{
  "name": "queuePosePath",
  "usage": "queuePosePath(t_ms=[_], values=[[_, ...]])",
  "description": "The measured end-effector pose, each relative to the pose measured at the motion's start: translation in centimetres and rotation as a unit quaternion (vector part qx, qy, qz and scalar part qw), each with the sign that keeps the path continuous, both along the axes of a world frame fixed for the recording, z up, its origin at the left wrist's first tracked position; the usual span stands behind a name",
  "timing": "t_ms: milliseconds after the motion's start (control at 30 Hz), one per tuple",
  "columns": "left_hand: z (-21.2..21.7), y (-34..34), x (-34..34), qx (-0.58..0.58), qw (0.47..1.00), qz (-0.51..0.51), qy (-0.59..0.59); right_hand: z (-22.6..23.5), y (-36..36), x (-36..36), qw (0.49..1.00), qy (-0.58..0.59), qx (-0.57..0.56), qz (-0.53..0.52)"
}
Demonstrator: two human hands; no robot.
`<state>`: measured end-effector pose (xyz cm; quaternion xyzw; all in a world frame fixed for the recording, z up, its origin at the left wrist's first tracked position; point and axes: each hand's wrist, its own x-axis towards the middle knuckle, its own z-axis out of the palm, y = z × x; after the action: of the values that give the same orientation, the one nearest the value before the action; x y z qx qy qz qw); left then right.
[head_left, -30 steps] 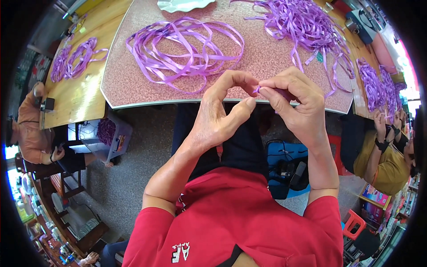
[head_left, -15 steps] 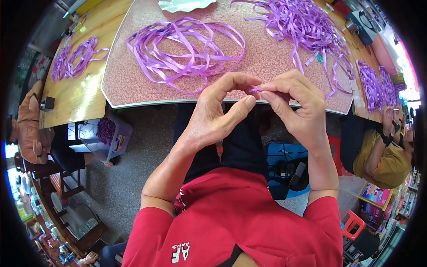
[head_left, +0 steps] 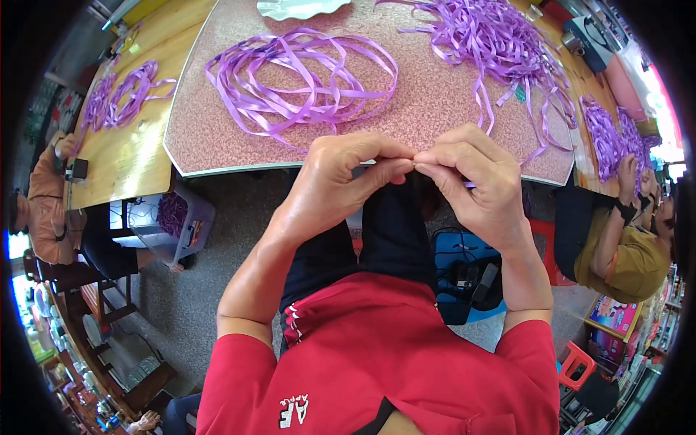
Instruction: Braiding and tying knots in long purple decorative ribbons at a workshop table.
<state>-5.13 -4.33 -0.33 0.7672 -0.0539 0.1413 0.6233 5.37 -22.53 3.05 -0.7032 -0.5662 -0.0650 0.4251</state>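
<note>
In front of me, just past the near edge of the pink speckled table (head_left: 192, 148), both my hands meet fingertip to fingertip. My left hand (head_left: 341, 181) pinches with thumb and index finger. Opposite it, my right hand (head_left: 478, 174) pinches at the same spot. Between them is a purple ribbon (head_left: 470, 185), nearly all hidden by the fingers; a bit shows beneath my right hand. Beyond my left hand, a loose coil of purple ribbon (head_left: 304, 116) lies on the table. A tangled heap of purple ribbons (head_left: 482, 43) lies beyond my right hand, strands trailing toward me.
A pale scalloped dish (head_left: 304, 9) sits at the table's far side. Wooden tables with more ribbon (head_left: 130, 98) flank mine; a person (head_left: 54, 203) sits left, another (head_left: 623, 254) right. A plastic bin (head_left: 199, 225) stands lower left, a blue bag (head_left: 453, 250) lower right.
My fingertips have come together and closed over the knotted bit of ribbon that showed between them. My left thumb has moved in against the index finger. Both side persons have shifted their hands.
</note>
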Motion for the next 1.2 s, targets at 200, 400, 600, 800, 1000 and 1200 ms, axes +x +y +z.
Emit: queuePosePath(t_ms=[200,400,600,800,1000,1200], values=[[0.2,1.7,-1.6,0.145,0.989,0.018,-0.018,-0.2,0.0,0.0,1.0,0.007,-0.004,0.018],[-0.2,1.7,-2.3,0.087,0.996,0.036,0.011,0.3,0.0,-0.2,0.999,0.035,0.006,-0.009],[-0.3,0.4,-1.4,0.114,0.992,0.001,-0.057,0.7,0.3,-0.6,1.0,0.022,0.006,0.0],[-0.7,0.2,-1.7,0.117,0.987,0.068,-0.089,0.2,0.0,-0.1,1.0,0.019,0.005,0.011],[-1.2,-0.2,-2.0,-0.056,0.998,0.02,0.009,0.4,0.0,-0.2,0.999,0.049,0.009,-0.001],[-0.9,-0.8,-1.7,-0.076,0.996,-0.011,0.047,0.3,-0.1,-0.1,0.999,0.045,0.016,0.005]])
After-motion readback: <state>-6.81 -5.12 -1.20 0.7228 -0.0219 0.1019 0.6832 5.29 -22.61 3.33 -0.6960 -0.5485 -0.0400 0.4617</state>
